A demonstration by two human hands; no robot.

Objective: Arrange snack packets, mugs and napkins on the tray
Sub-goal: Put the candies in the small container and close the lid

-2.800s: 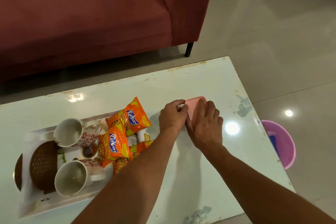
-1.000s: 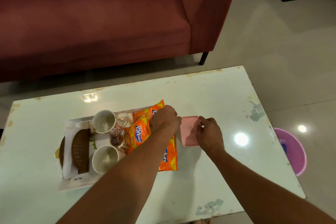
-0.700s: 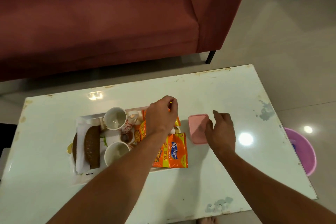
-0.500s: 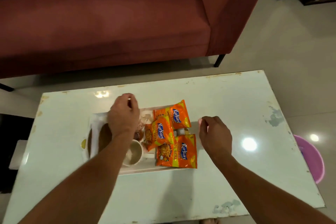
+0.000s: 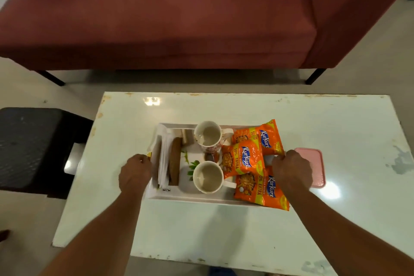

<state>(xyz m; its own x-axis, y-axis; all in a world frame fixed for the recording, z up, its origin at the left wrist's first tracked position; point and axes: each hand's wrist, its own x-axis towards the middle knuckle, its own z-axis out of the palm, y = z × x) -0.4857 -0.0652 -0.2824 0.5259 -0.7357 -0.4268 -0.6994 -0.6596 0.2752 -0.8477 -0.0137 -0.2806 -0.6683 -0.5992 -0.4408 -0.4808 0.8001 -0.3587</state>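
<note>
Two hands close on the short ends of the white tray (image 5: pixel 195 196), which lies near the middle of the pale table (image 5: pixel 336 219). The left hand (image 5: pixel 135 172) is curled shut over the tray's 9 o'clock edge; the right hand (image 5: pixel 291 170) is a closed fist at the 3 o'clock edge, though the packets hide whether its fingers actually wrap the rim — I cannot tell for sure.

On the tray, one mug (image 5: pixel 208 135) stands upright toward 12 o'clock and a second mug (image 5: pixel 208 177) toward 6 o'clock, both with handles pointing to 3 o'clock. Between them sits something small, dark and round, too small to tell what. At the 9 o'clock side a stack of white napkins (image 5: pixel 164 159) lies lengthwise between brown woven coasters (image 5: pixel 175 161).

Three orange snack packets (image 5: pixel 244 160) overlap at the 3 o'clock side — the far one and the near one spill past the tray's rim onto the table. A pink lid (image 5: pixel 312 163) lies flat on the table just past the right hand, at 3 o'clock from the tray.

A red sofa (image 5: pixel 156 18) stands beyond the table at 12 o'clock, and a black stool (image 5: pixel 31 145) at 9 o'clock.
</note>
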